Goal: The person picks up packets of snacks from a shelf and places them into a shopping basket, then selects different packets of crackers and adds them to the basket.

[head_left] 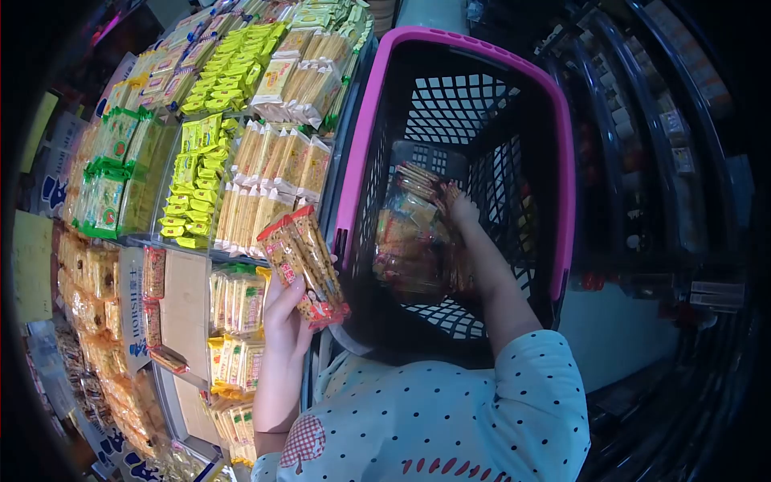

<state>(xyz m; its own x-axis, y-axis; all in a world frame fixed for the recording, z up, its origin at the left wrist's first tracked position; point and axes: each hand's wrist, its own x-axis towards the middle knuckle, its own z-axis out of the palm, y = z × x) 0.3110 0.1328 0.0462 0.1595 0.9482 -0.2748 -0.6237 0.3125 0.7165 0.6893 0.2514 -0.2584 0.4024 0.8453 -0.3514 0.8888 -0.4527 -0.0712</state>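
Display shelf (185, 305) on the left, green packs (111, 197), yellow packs (197, 169), pale packs (287, 161) on it, basket (359, 169) right, packets (409, 229) inside.

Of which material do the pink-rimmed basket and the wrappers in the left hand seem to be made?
Basket: probably moulded plastic, smooth at the pink edge, with regular lattice openings.
Wrappers: likely thin, glossy plastic film; they glint and look partly see-through.

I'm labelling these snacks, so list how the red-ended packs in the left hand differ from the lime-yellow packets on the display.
Wrapping: the red-ended packs have see-through middles showing brown contents; the lime-yellow packets look solidly coloured.
Number: only a couple of red-ended packs are held, while the lime-yellow packets are many.
Place: the left hand holds the red-ended packs up; the lime-yellow packets lie stacked.
Both are wrapped.
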